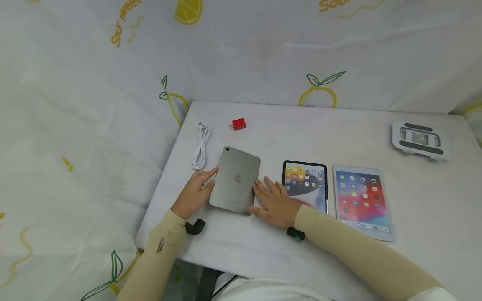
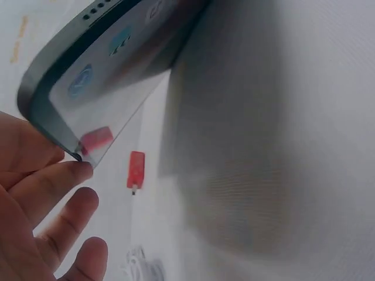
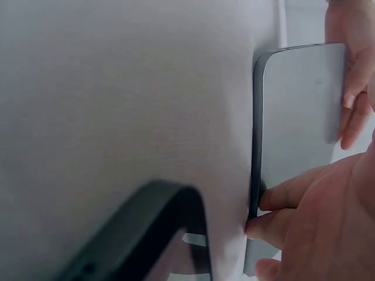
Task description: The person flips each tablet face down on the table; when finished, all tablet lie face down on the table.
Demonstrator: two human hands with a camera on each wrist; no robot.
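Note:
A grey tablet [image 1: 238, 179] is back side up near the table's left part, its screen showing from below in the left wrist view. My left hand [image 1: 193, 192] pinches its left edge, which is raised off the table; the fingers [image 2: 50, 187] show at a corner. At the right edge rests my right hand [image 1: 278, 202], its fairly straight fingers touching the edge and back, as the right wrist view shows. Close by the right hand lies a black-bordered tablet [image 1: 314, 171] with its screen lit, partly hidden by the hand and sleeve.
A white tablet [image 1: 361, 196] with a lit screen lies further right. At the back right stands a folded grey-white stand [image 1: 420, 140]. Beyond the grey tablet are a red charger plug [image 1: 239, 124] and a coiled white cable [image 1: 202, 146]. The white table [image 1: 357, 138] meets a patterned cloth behind.

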